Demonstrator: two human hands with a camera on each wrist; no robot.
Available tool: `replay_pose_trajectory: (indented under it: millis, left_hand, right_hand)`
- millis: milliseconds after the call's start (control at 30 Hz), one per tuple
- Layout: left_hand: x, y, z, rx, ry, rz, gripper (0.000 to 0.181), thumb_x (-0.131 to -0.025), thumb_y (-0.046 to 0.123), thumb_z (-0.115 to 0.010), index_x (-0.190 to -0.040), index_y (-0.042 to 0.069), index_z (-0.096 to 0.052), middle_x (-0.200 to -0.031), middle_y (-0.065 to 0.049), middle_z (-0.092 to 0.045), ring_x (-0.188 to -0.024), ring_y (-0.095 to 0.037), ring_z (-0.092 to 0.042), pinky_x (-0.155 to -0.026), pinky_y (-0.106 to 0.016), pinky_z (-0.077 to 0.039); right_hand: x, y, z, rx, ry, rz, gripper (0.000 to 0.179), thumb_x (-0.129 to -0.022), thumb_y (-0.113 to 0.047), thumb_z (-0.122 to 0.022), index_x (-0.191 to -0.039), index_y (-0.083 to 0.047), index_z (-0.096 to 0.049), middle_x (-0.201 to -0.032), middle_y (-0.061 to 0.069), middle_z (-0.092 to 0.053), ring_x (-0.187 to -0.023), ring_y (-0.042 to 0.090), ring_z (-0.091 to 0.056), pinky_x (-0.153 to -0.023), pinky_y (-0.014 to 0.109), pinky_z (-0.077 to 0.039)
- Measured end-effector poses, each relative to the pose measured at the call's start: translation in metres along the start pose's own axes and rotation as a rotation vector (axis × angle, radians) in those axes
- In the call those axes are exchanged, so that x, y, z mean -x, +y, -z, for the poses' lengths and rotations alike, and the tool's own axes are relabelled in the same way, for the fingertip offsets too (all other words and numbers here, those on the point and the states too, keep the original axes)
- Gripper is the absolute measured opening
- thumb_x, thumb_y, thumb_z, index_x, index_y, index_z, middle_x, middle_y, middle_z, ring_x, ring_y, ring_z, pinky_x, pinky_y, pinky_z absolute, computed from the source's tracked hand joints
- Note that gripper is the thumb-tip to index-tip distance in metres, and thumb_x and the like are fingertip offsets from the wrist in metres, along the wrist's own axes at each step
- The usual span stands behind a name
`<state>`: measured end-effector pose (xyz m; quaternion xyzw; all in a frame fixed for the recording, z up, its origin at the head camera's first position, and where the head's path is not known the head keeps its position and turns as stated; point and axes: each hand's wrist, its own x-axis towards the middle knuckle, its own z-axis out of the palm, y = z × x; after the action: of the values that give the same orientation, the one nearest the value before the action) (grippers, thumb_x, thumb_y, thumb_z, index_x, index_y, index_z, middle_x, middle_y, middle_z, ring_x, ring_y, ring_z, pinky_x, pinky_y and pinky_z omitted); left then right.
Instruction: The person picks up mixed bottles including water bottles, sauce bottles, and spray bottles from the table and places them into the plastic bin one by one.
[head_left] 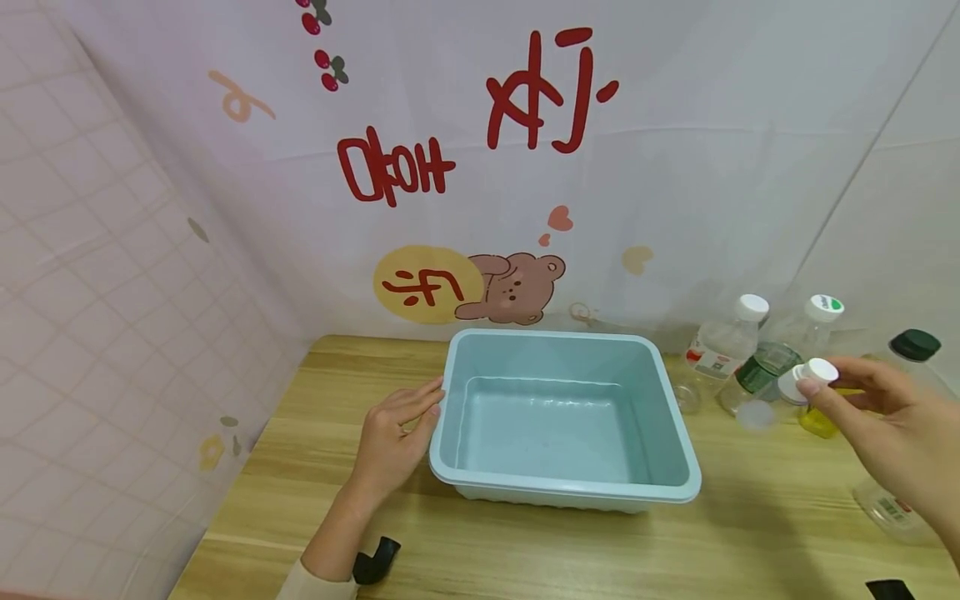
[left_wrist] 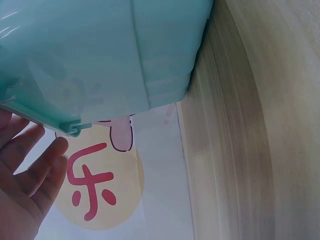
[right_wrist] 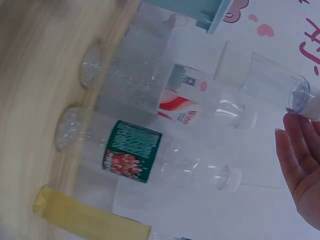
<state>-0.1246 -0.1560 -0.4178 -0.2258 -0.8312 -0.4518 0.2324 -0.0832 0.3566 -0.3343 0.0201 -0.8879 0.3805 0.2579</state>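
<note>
My left hand [head_left: 393, 437] is at the left side of a pale blue plastic basin [head_left: 566, 479], fingertips at its rim. In the left wrist view the fingers [left_wrist: 42, 170] are slightly bent under the rim's edge. My right hand [head_left: 892, 425], off to the right, holds a small clear cylindrical container [right_wrist: 272, 75] by its white-capped end, pinched between thumb and fingers. The container is raised and tilted, its clear end toward the basin. Behind it stand a clear bottle with a red-and-white label [right_wrist: 182, 100] and one with a green label [right_wrist: 132, 150].
Farther right are a bottle with a dark green cap [head_left: 915, 346], a yellow item [head_left: 817, 422] partly behind the right hand, and a clear bottle [head_left: 888, 508] beneath the right forearm. A printed white cloth [head_left: 675, 167] hangs behind the wooden table [head_left: 360, 367]. Black straps [head_left: 377, 560] show at the wrists.
</note>
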Motion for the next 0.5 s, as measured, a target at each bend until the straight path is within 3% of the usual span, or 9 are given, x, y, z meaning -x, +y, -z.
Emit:
replay_pose_trajectory:
  millis: [100, 233, 500]
  left_hand:
    - [0.001, -0.001, 0.0, 0.003, 0.0, 0.004, 0.027, -0.093, -0.002, -0.072, -0.12, -0.001, -0.078, -0.131, -0.011, -0.071, -0.117, -0.027, -0.07, -0.092, -0.052, -0.06]
    - [0.001, -0.002, 0.0, 0.003, 0.002, 0.012, 0.028, -0.093, -0.002, -0.072, -0.12, 0.0, -0.078, -0.131, -0.011, -0.071, -0.117, -0.027, -0.07, -0.092, -0.052, -0.06]
    - [0.001, -0.002, 0.001, 0.004, -0.002, 0.005, 0.027, -0.094, -0.001, -0.072, -0.12, 0.001, -0.078, -0.132, -0.008, -0.071, -0.116, -0.027, -0.071, -0.092, -0.052, -0.06]
  right_hand:
    - [-0.006, -0.011, -0.001, 0.015, -0.001, 0.027, 0.026, -0.094, -0.002, -0.077, -0.115, -0.016, -0.073, -0.095, -0.029, -0.062, -0.082, -0.019, -0.058, -0.062, 0.005, -0.044]
    - [-0.015, -0.027, -0.001, 0.032, 0.004, 0.088, 0.03, -0.092, 0.0, -0.078, -0.115, -0.018, -0.074, -0.097, -0.034, -0.061, -0.082, -0.019, -0.056, -0.06, 0.004, -0.043]
    - [-0.033, -0.052, 0.0, 0.073, -0.001, 0.11, 0.034, -0.093, -0.005, -0.079, -0.122, 0.008, -0.069, -0.096, -0.04, -0.058, -0.082, -0.023, -0.053, -0.057, 0.005, -0.041]
